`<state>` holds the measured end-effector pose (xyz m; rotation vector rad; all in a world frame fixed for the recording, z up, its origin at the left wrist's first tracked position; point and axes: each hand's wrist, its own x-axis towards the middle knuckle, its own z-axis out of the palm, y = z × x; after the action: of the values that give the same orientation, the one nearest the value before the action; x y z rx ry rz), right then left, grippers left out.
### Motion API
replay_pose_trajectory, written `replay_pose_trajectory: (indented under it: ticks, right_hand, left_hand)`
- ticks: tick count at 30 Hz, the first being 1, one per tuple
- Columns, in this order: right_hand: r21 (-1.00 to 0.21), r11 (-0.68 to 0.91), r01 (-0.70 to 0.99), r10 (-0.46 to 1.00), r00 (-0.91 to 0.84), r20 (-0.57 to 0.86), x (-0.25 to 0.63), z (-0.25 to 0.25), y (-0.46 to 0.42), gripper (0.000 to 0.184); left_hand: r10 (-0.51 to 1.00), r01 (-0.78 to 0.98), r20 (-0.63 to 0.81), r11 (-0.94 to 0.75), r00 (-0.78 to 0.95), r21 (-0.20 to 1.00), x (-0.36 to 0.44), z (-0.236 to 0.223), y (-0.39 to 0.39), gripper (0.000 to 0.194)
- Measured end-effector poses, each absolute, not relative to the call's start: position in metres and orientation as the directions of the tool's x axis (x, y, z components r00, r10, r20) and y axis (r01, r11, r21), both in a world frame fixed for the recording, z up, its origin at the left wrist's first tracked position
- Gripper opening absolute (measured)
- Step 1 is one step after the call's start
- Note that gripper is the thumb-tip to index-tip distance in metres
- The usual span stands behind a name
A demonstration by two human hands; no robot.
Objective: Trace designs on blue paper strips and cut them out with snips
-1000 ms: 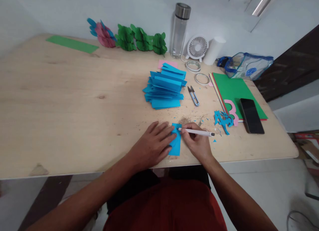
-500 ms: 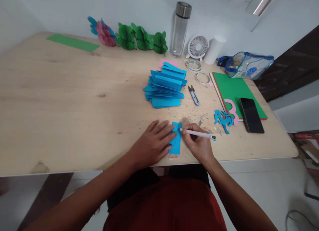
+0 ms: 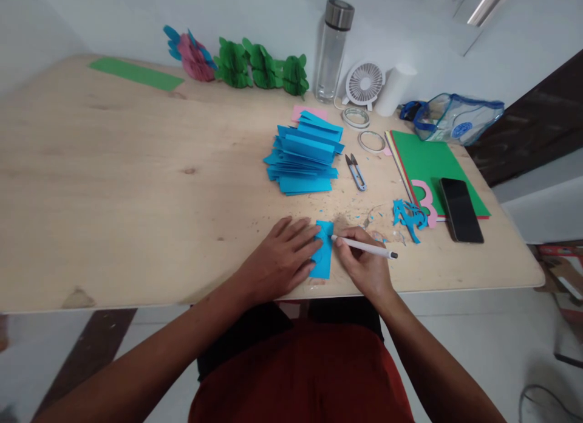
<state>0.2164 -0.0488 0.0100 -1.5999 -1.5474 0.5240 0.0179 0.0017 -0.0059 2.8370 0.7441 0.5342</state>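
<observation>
A small blue piece of paper (image 3: 324,266) lies flat near the table's front edge, with faint drawn lines on it. My left hand (image 3: 285,256) rests open, its fingertips pressing on the paper's left side. A white pen (image 3: 368,248) is gripped in my right hand (image 3: 364,265), its tip at the upper right part of the paper. Just beyond lies a loose pile of folded blue paper strips (image 3: 305,158). Blue thread snips (image 3: 356,172) lie right of that pile. Blue paper scraps (image 3: 410,218) sit to the right of my right hand.
Green paper sheets (image 3: 432,168) carry a black phone (image 3: 461,210) and a pink paper cutout (image 3: 427,204). Tape rolls (image 3: 356,117), a small fan (image 3: 364,84), a glass bottle (image 3: 331,58) and a clear pouch (image 3: 460,119) stand behind. Green paper crafts (image 3: 262,67) line the wall.
The view has shifted slightly, so everything on the table sits a little differently in the picture. Both hands keep nearly the same places, with the pen still at the paper's right side.
</observation>
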Motion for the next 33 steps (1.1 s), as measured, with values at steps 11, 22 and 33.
replay_pose_trajectory:
  ticks: [11, 22, 33]
  right_hand:
    - [-0.788, 0.076, 0.611, 0.962, 0.162, 0.218, 0.216, 0.01, -0.056, 0.011]
    - [-0.795, 0.066, 0.602, 0.965, 0.163, 0.203, 0.216, 0.009, -0.061, 0.011]
    - [-0.805, 0.062, 0.59, 0.968, 0.16, 0.192, 0.215, 0.008, -0.063, 0.01]
  left_hand:
    - [0.502, 0.443, 0.28, -0.862, 0.819, 0.248, 0.017, -0.006, 0.002, 0.034]
    - [0.494, 0.436, 0.292, -0.866, 0.819, 0.243, 0.018, -0.007, 0.002, 0.034]
    - [0.497, 0.431, 0.298, -0.864, 0.815, 0.262, 0.017, -0.009, 0.002, 0.032]
